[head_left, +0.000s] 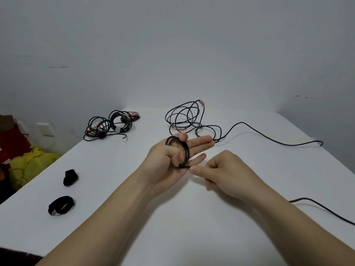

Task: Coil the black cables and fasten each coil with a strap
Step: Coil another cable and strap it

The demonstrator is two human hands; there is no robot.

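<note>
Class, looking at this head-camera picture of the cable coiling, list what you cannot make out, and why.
Head view:
The coil on the left hand: turns overlap, too fine to count.
The trailing cable: cut off by the right edge.
The right hand: curled fingers hide its grip on that cable.
The labels on the loose cable: print too small.

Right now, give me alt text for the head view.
The left hand holds a small coil of black cable round its fingers; the right hand pinches the cable's free run. A loose black cable tangle lies behind on the white table.
</note>
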